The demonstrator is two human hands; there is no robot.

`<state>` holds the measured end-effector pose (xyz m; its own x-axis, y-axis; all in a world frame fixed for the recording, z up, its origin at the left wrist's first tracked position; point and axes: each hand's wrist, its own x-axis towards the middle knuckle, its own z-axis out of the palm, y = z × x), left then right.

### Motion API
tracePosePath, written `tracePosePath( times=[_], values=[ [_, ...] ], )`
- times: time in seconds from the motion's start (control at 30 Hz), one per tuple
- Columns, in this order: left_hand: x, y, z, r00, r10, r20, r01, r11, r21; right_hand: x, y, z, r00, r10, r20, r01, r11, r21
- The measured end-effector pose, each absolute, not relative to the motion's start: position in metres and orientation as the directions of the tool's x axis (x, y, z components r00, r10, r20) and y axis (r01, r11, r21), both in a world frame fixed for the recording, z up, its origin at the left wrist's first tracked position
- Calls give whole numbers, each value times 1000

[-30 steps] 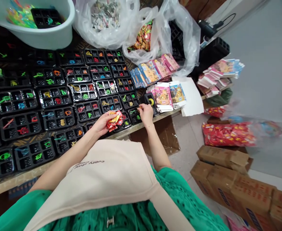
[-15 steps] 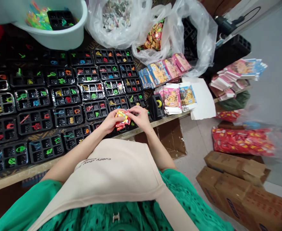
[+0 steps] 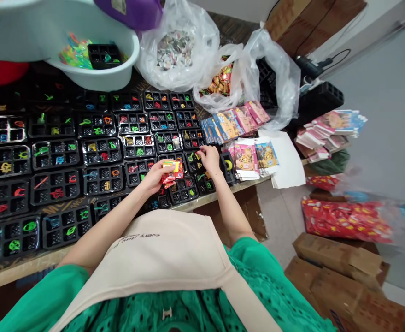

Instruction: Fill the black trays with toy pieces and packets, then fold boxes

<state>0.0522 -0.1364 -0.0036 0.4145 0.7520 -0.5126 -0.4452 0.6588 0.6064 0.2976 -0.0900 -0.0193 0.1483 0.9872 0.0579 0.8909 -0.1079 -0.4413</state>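
Observation:
My left hand (image 3: 155, 176) is closed around a bunch of small red and yellow packets (image 3: 173, 171), held above the trays near the table's front edge. My right hand (image 3: 209, 160) has moved off to the right, its fingertips pinched low over a black compartment tray (image 3: 192, 162). Whatever is between those fingers is hidden or too small to name. Rows of similar black trays (image 3: 102, 180) cover the table, with small coloured plastic trinkets such as rings in some compartments.
Behind the trays stand a pale tub (image 3: 95, 79) of bright trinkets and clear bags, one holding shiny small packets (image 3: 221, 80). Printed boxes (image 3: 228, 124) and a tape dispenser (image 3: 227, 165) lie to the right. Cardboard cartons (image 3: 337, 263) stand on the floor.
My right hand has left the packets in my left hand and reached right and forward to a tray. The left hand keeps its bunch. The view has tilted upward slightly.

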Motion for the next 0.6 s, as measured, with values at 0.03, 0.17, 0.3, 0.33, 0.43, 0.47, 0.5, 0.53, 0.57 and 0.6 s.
tracePosePath(
  times=[0.03, 0.17, 0.3, 0.33, 0.43, 0.47, 0.5, 0.53, 0.57, 0.6],
  values=[
    [51, -134, -3, 418, 749, -515, -450, 663, 599, 296, -92, -18, 138, 987, 85, 886, -84, -456],
    [50, -127, -1, 417, 743, -524, -450, 669, 591, 275, -105, -5, 99, 987, 123, 734, 11, -679],
    [55, -122, -3, 412, 766, -494, -460, 643, 613, 246, -114, 7, -106, 992, -68, 466, -11, -885],
    [56, -121, -4, 412, 771, -485, -467, 636, 615, 241, -114, 8, -112, 990, -84, 422, -29, -906],
    [58, -117, -6, 406, 774, -486, -478, 633, 609, 234, -108, 6, -44, 994, -98, 318, -79, -945],
    [58, -114, -6, 402, 772, -493, -477, 636, 606, 235, -103, 5, -36, 994, -104, 290, -89, -953],
    [58, -112, -6, 397, 771, -498, -478, 637, 605, 236, -97, 5, -41, 994, -104, 272, -89, -958],
    [58, -108, -5, 389, 774, -500, -481, 633, 607, 238, -90, 6, -47, 994, -94, 274, -78, -959],
    [57, -105, -4, 378, 780, -498, -484, 625, 612, 242, -82, 7, -41, 997, -68, 304, -52, -951],
    [57, -101, -4, 365, 788, -496, -486, 615, 621, 245, -73, 8, -16, 1000, -24, 364, -17, -931]
  ],
)
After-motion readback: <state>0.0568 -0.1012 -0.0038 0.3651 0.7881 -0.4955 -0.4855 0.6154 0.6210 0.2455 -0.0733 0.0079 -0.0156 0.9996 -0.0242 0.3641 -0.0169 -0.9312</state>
